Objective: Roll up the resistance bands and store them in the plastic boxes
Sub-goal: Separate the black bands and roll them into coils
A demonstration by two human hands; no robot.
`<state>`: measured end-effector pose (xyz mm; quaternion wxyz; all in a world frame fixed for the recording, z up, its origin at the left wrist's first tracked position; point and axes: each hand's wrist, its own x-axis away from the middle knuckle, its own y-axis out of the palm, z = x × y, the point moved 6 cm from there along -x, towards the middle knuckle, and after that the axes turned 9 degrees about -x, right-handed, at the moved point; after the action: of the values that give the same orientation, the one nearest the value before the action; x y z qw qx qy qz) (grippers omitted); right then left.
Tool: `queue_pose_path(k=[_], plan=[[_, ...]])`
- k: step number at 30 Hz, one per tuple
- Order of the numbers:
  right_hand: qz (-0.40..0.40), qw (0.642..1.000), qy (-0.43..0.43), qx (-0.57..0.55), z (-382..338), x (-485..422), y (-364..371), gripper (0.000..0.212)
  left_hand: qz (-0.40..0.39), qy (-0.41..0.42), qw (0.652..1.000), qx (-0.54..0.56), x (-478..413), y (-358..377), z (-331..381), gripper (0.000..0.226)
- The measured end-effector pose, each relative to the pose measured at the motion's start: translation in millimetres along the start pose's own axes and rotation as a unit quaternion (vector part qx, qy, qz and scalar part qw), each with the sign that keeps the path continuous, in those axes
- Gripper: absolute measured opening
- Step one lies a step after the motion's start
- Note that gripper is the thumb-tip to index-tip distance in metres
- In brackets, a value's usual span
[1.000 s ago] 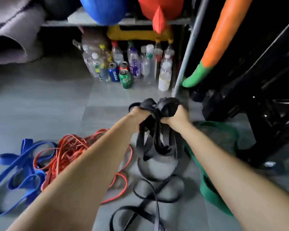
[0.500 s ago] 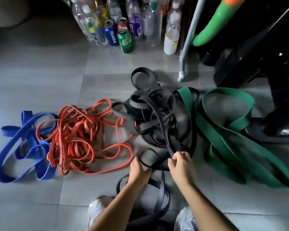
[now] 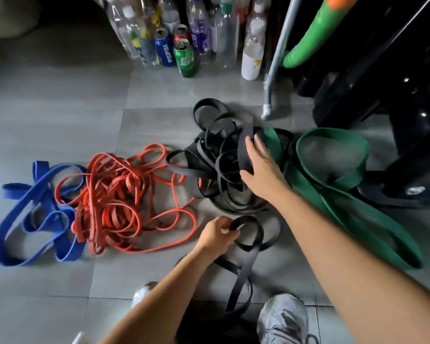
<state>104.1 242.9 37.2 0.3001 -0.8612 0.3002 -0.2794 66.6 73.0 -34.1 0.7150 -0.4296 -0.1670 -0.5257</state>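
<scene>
Left hand [image 3: 217,235]: fingers curled, pinching one loop of a black band [image 3: 242,271] low over the tiled floor [image 3: 84,100]; the band's tail trails back between the grey shoes [image 3: 283,316]. Right hand [image 3: 261,170]: fingers straight, slightly spread, palm down over the tangled black pile [image 3: 216,155], holding nothing. Green bands [image 3: 333,184] lie against the pile's right side. Orange bands [image 3: 114,194] heaped to its left, blue band [image 3: 35,209] furthest left. Bottles and cans [image 3: 184,45] stand along the back
</scene>
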Motion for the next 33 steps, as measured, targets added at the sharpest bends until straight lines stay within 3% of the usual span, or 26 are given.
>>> queue_pose_path(k=[3, 6, 9, 10, 12, 16, 22, 24, 28, 33], plan=[[-0.029, 1.0, 0.003, -0.012, -33, 2, -31, 0.057, 0.027, 0.056, 0.998, -0.015, 29, -29, 24, 0.012], [-0.136, 0.981, 0.031, -0.135, -59, 53, -31, 0.039, 0.056, 0.141, 0.988, -0.019, 67, -69, 63, 0.009], [-0.191, 0.971, 0.008, -0.14, -82, 107, -36, 0.017, 0.083, 0.222, 0.971, -0.019, 115, -107, 103, 0.015], [-0.18, 0.97, 0.007, -0.161, -90, 120, -45, 0.007, 0.085, 0.238, 0.967, -0.013, 134, -118, 114, 0.015], [-0.139, 0.975, -0.003, -0.174, -106, 141, -71, 0.018, 0.086, 0.266, 0.96, -0.004, 173, -136, 136, 0.015], [-0.077, 0.983, -0.068, -0.154, -166, 202, -122, 0.014, 0.105, 0.31, 0.945, 0.018, 263, -164, 171, 0.019], [0.012, 0.962, -0.166, -0.215, -245, 286, -173, 0.012, 0.111, 0.407, 0.901, 0.103, 385, -193, 205, 0.022], [0.037, 0.948, -0.188, -0.255, -261, 308, -181, 0.023, 0.118, 0.418, 0.891, 0.136, 410, -201, 208, 0.02], [0.011, 0.924, -0.213, -0.318, -285, 345, -190, 0.019, 0.118, 0.435, 0.879, 0.156, 452, -210, 207, 0.017], [0.019, 0.948, -0.219, -0.228, -292, 366, -186, 0.021, 0.112, 0.429, 0.875, 0.195, 479, -213, 191, 0.018]])
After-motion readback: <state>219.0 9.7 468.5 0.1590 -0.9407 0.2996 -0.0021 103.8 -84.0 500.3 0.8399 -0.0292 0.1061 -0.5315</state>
